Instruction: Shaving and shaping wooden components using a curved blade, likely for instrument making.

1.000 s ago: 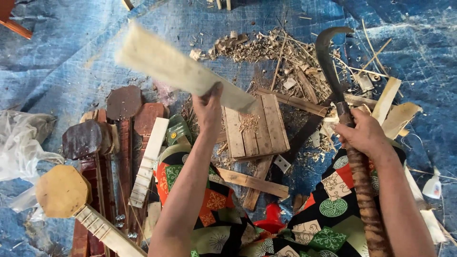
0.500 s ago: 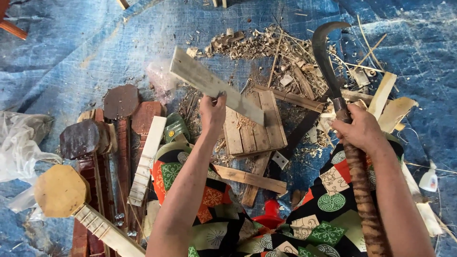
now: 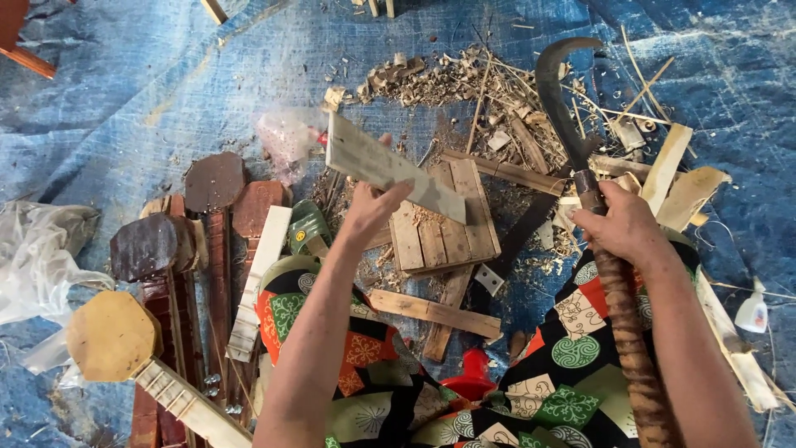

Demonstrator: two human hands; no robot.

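- My left hand (image 3: 371,211) grips a flat wooden slat (image 3: 394,168), fingers clenched on its near edge, holding it raised and tilted above a small slatted block (image 3: 444,228).
- My right hand (image 3: 623,231) is clenched round the handle of a curved-tipped chopping blade (image 3: 560,91); the blade rises up and away from my fist, and the ridged handle (image 3: 628,340) runs back toward me beneath my forearm.
- The block lies between my two hands, just below the slat's far end, with loose wood strips (image 3: 431,311) nearer me.
- Beyond both grips, a heap of shavings (image 3: 464,79) litters the blue tarp (image 3: 141,91).
- Left of my left arm lie unfinished wooden instrument necks (image 3: 211,224), one with a pale octagonal head (image 3: 112,336).
- Right of my right hand, pale split offcuts (image 3: 676,178) are stacked.
- My patterned cloth (image 3: 572,365) covers my knees beneath both arms.
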